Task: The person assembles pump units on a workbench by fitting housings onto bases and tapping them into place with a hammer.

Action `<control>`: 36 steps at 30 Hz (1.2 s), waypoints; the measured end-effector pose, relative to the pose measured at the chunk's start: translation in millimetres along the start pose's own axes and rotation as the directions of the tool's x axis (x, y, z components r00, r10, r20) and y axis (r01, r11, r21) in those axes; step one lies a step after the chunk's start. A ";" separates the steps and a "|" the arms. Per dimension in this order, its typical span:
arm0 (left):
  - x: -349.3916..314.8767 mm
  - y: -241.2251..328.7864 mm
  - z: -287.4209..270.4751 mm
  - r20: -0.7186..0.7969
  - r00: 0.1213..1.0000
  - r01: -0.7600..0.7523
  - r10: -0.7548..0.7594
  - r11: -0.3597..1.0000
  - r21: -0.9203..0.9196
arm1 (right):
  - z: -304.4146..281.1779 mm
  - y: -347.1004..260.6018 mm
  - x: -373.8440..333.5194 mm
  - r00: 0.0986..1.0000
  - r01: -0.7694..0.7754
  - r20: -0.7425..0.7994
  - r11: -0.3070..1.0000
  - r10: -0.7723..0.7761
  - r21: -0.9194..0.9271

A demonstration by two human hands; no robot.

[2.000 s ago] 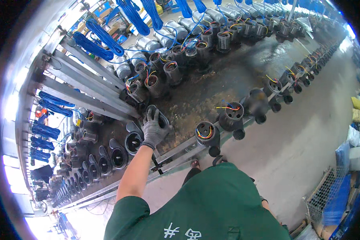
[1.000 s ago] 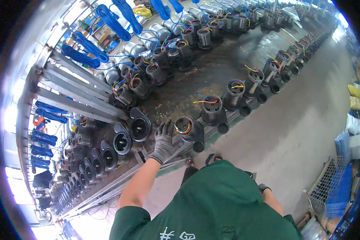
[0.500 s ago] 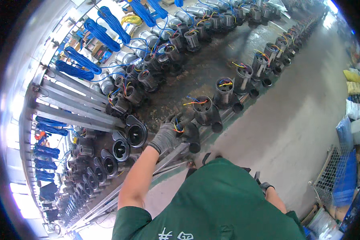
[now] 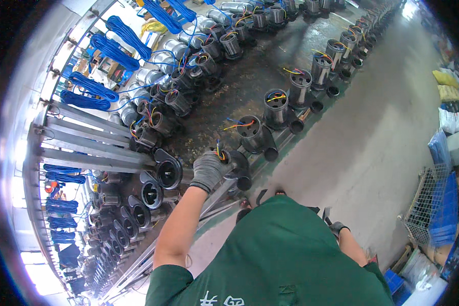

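- My left hand, in a grey knit glove (image 4: 209, 170), is off the black ring-shaped casing (image 4: 168, 173) it touched two seconds ago, and now closes on the left rim of the dark metal cylinder (image 4: 236, 159); my fingertips are hidden.
- The cylinder ends the row along the near edge of the dark, stained desk (image 4: 255, 79).
- I'd best keep my fingers outside the red, yellow and blue wires (image 4: 220, 151) and press on the wall, not the leads.
- I'd mind the neighbouring dark cylinder (image 4: 251, 138) too.
- My right hand, also gloved (image 4: 337, 229), hangs by my side; I cannot tell whether it grips anything.
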State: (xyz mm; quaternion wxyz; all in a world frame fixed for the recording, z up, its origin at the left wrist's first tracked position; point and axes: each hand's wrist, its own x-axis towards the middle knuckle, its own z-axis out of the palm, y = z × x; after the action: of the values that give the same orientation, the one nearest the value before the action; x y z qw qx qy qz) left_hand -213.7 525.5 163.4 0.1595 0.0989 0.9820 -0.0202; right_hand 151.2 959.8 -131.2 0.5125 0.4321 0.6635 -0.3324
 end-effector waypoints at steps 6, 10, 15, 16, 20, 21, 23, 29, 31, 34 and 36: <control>22.9 -25.7 36.6 0.049 0.998 -0.025 0.032 0.990 -0.138 | 2.8 0.0 3.0 1.000 -0.017 0.012 1.000 0.017 0.016; 28.2 -31.4 43.9 0.010 0.995 -0.094 0.096 0.984 -0.149 | 0.0 1.5 13.3 0.999 -0.047 0.029 0.998 0.046 0.046; 21.3 -19.5 31.3 0.038 0.999 -0.016 0.022 0.990 -0.139 | -8.0 1.1 25.4 0.999 -0.013 0.046 1.000 0.012 0.025; 19.3 -20.6 34.0 0.036 0.999 -0.011 0.016 0.990 -0.140 | -10.1 0.2 26.7 0.999 -0.009 0.045 1.000 0.008 0.020; 18.9 -37.8 66.8 -0.035 0.993 0.100 -0.109 0.976 -0.195 | -30.1 -10.4 31.7 0.997 0.070 0.045 0.997 -0.070 -0.019; 21.7 -44.9 76.5 -0.067 0.991 0.098 -0.119 0.962 -0.254 | -37.6 -13.7 32.8 0.993 0.111 0.049 0.991 -0.108 -0.072; 23.5 -35.9 58.4 -0.034 0.994 0.087 -0.100 0.958 -0.275 | -50.4 -21.1 23.2 0.988 0.154 0.005 0.966 -0.156 -0.210; 43.7 -113.2 98.1 -0.252 0.966 -0.169 0.058 0.881 -0.443 | -119.8 -91.0 -118.6 0.818 0.466 -0.024 0.686 -0.574 -0.559; 63.8 -134.9 125.9 -0.069 0.984 0.061 -0.165 0.673 -0.737 | -129.4 -115.1 -155.8 0.772 0.501 -0.017 0.624 -0.636 -0.600; 68.6 -139.9 135.2 -0.115 0.980 0.016 -0.163 0.636 -0.771 | -123.4 -160.9 -200.7 0.689 0.574 0.004 0.542 -0.724 -0.614; 71.6 -150.6 146.8 -0.086 0.981 0.025 -0.172 0.558 -0.829 | -103.9 -196.4 -224.4 0.578 0.688 0.015 0.478 -0.816 -0.547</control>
State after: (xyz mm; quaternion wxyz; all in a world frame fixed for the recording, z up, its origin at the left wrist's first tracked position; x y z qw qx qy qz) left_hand -265.1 380.9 2.7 0.1080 -0.0408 0.8909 0.4393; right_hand -46.5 919.7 111.8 0.3172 -0.0159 0.9043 -0.2851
